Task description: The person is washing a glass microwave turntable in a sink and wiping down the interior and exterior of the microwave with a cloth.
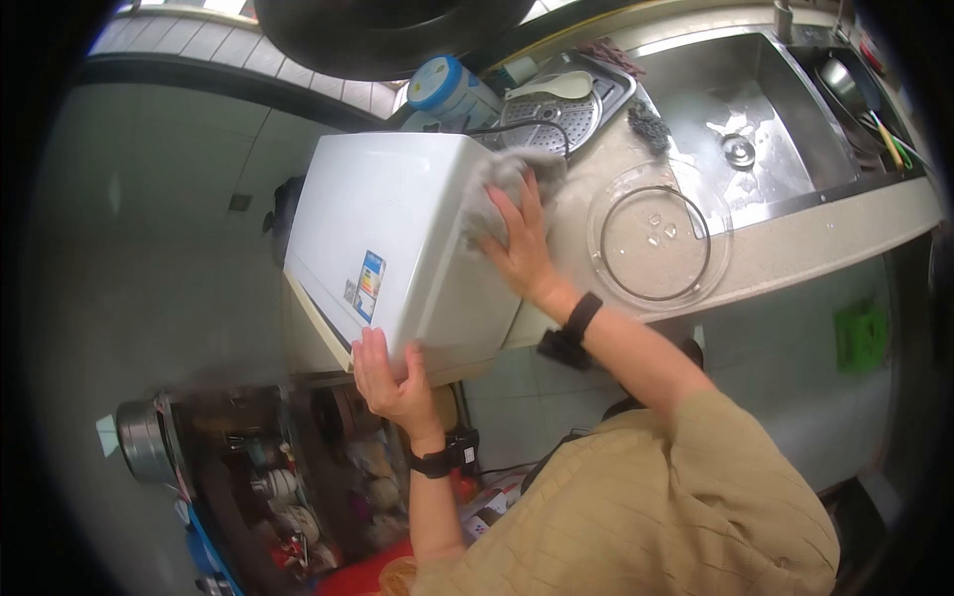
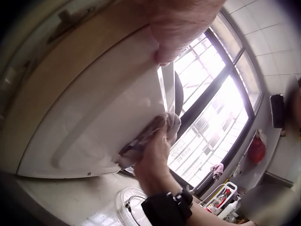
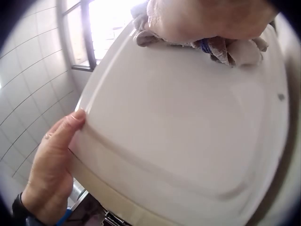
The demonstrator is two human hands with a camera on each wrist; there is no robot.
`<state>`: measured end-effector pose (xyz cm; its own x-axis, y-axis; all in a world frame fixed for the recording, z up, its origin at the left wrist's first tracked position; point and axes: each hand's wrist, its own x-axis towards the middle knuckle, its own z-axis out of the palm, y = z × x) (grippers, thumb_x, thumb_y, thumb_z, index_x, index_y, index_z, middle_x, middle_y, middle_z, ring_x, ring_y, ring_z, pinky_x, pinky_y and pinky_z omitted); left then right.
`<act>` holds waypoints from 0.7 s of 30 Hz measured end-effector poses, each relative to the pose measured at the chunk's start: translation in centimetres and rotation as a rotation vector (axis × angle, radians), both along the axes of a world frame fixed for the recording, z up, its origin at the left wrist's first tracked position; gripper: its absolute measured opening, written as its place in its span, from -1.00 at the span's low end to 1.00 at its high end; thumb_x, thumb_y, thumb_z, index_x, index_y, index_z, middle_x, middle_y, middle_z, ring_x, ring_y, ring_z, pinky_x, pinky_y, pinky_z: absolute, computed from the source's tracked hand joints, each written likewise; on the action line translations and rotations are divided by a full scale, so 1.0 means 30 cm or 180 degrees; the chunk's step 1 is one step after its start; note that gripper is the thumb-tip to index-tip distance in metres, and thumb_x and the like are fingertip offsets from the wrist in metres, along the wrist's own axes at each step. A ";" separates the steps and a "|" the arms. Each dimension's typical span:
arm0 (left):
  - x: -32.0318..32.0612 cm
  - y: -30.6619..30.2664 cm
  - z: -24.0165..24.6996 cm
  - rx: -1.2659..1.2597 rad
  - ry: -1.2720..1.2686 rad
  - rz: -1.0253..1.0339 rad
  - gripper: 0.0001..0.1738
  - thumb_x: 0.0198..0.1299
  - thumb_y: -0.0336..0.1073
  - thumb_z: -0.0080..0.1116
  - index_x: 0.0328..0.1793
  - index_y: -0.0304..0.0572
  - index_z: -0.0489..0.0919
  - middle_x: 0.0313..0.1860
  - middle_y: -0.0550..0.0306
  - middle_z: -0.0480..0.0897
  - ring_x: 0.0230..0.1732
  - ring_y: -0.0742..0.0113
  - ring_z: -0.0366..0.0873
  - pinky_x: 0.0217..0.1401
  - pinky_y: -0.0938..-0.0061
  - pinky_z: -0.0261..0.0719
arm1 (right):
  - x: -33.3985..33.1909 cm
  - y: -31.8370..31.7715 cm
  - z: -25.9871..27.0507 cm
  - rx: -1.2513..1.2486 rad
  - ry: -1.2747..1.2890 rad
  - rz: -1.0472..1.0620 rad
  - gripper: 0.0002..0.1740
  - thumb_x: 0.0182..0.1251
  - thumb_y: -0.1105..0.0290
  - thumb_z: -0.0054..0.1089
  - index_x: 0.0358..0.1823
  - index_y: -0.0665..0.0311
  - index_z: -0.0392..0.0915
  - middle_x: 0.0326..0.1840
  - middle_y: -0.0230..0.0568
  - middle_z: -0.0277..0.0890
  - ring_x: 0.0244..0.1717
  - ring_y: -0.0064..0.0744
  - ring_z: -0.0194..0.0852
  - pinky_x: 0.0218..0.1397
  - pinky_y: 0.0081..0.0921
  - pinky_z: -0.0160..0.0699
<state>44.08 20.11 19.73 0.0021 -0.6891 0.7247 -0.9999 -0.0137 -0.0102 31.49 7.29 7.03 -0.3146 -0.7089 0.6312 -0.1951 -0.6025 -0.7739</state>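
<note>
A white microwave oven (image 1: 383, 199) stands on the counter with a label on its top. My right hand (image 1: 522, 243) holds a bunched grey cloth (image 1: 542, 164) against its side panel, near the rear upper edge. In the left wrist view the cloth (image 2: 141, 141) lies between that hand (image 2: 155, 162) and the panel. My left hand (image 1: 393, 382) rests at the front corner, fingers on the top and thumb at the side edge. From the right wrist view, the left thumb lies along the panel's edge, while the cloth (image 3: 225, 52) is crumpled under the right hand (image 3: 207, 19).
A glass turntable plate (image 1: 606, 273) with a roller ring (image 1: 708, 238) lies right of the microwave. Behind are a blue-lidded tub (image 1: 442, 84), a steamer plate (image 1: 556, 119) and a tray. A steel sink (image 1: 795, 129) is at the right, and a loaded shelf (image 1: 214, 437) below left.
</note>
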 end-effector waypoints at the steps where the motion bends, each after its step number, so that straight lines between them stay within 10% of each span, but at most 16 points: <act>1: -0.005 0.000 0.000 0.0007 0.0036 -0.0013 -0.49 -0.15 -0.43 0.31 0.05 -0.18 0.54 0.06 0.05 0.56 0.17 0.00 0.41 0.22 0.21 0.30 | 0.037 0.047 -0.051 0.0121 -0.0070 -0.0022 -0.29 0.06 0.39 0.22 0.29 0.05 0.16 0.37 0.17 -0.14 0.41 0.31 -0.33 0.37 0.08 -0.22; 8: -0.006 -0.006 -0.001 -0.0065 0.0029 0.0006 -0.51 -0.15 -0.41 0.32 0.03 -0.18 0.54 0.05 0.04 0.56 0.17 -0.01 0.41 0.21 0.20 0.30 | 0.127 0.365 -0.165 0.0340 0.0271 0.1176 -0.34 0.00 0.51 0.17 0.22 0.05 0.29 0.41 0.19 -0.18 0.40 0.35 -0.32 0.40 0.01 -0.25; 12: -0.003 -0.007 0.001 -0.0102 -0.0038 0.0000 -0.52 -0.10 -0.42 0.28 0.05 -0.17 0.54 0.07 0.04 0.55 0.18 0.02 0.41 0.22 0.24 0.31 | 0.085 0.290 0.026 -0.0443 0.0395 0.1066 -0.49 0.01 0.53 0.10 0.07 -0.02 0.49 0.21 0.03 0.26 0.35 0.16 -0.02 0.35 0.05 -0.17; 21: 0.000 0.003 0.009 0.0009 0.0133 -0.0055 -0.52 -0.11 -0.33 0.26 0.05 -0.16 0.54 0.05 0.05 0.56 0.19 0.00 0.39 0.25 0.19 0.26 | 0.045 -0.165 0.474 -0.0728 0.2115 0.0537 -0.78 -0.13 0.21 0.19 -0.39 0.08 0.59 -0.27 -0.23 0.48 0.04 -0.30 0.34 0.13 0.21 0.09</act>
